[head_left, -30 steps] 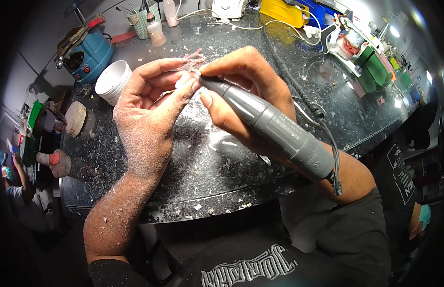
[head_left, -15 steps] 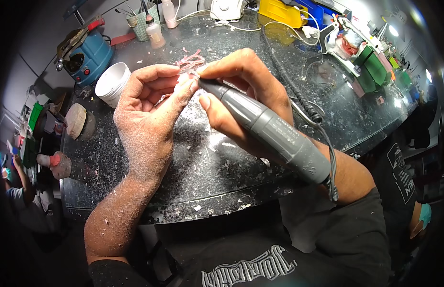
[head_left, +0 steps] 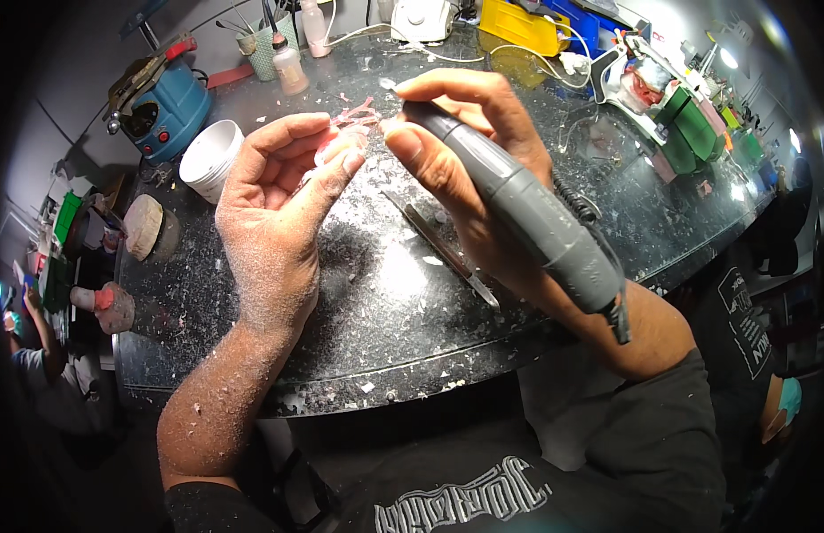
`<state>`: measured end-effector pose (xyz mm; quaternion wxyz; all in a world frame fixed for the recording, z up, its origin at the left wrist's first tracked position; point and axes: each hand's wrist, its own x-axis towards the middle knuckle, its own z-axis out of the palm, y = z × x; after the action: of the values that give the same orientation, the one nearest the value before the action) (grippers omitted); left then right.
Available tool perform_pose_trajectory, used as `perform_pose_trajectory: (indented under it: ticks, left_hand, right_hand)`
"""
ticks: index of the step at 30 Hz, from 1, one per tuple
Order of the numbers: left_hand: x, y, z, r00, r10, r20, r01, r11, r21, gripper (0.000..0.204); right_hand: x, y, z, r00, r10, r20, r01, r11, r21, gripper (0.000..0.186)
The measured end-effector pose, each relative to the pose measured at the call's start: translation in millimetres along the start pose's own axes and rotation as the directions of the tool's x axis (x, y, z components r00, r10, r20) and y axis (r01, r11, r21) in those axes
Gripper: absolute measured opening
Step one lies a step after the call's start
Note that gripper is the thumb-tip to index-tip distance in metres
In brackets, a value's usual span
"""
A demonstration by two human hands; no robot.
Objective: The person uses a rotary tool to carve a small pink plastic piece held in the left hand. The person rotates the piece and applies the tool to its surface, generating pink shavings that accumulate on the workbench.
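Note:
My left hand [head_left: 274, 182], coated in pale dust, pinches a small pink denture base [head_left: 343, 145] between thumb and fingertips. Its far side is partly hidden by my fingers. My right hand [head_left: 496, 133] is wrapped round a grey rotary handpiece [head_left: 541, 218], with its cord hanging off the back end. The handpiece's pale tip [head_left: 388, 83] points up and away, apart from the denture base. Beneath my right hand a slim metal carving tool [head_left: 438, 247] lies on the table. Pink branching scraps [head_left: 360, 114] lie just past my fingertips.
The dark table [head_left: 341, 360] is strewn with dust and chips. At left stand a white tub [head_left: 209, 158], a blue machine [head_left: 167, 107] and plaster pieces [head_left: 143, 226]. A dropper bottle [head_left: 289, 69] stands behind. Yellow bin [head_left: 523, 25] and green holder [head_left: 687, 124] are at back right.
My right hand has lifted the handpiece up and away to the right, off the denture base. The carving tool on the table has come into view. My left hand has barely moved.

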<state>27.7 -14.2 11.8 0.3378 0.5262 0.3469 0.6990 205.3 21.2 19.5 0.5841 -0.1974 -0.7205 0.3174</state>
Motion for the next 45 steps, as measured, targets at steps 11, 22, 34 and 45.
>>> perform_pose_trajectory:
  ticks: [11, 22, 34, 45]
  left_hand:
    - [-1, -2, -3, 0.956, -0.223, 0.193, 0.277, 0.903, -0.33, 0.022]
    - [-1, -2, -5, 0.977, -0.169, 0.13, 0.185, 0.974, -0.13, 0.019]
    - [0, -6, -6, 0.991, -0.104, 0.081, 0.117, 0.977, -0.176, 0.009]
    - [-1, -4, -6, 0.985, -0.137, 0.102, 0.154, 0.971, -0.182, 0.009]
  right_hand:
    - [3, 21, -4, 0.982, -0.179, 0.061, 0.182, 0.982, -0.049, 0.041]
    - [5, 10, -8, 0.994, -0.109, 0.018, 0.111, 0.984, -0.142, 0.035]
    - [-2, 20, -4, 0.979, -0.18, 0.097, 0.184, 0.983, -0.027, 0.031]
    - [-4, 20, -2, 0.979, -0.177, 0.097, 0.176, 0.984, 0.011, 0.033]
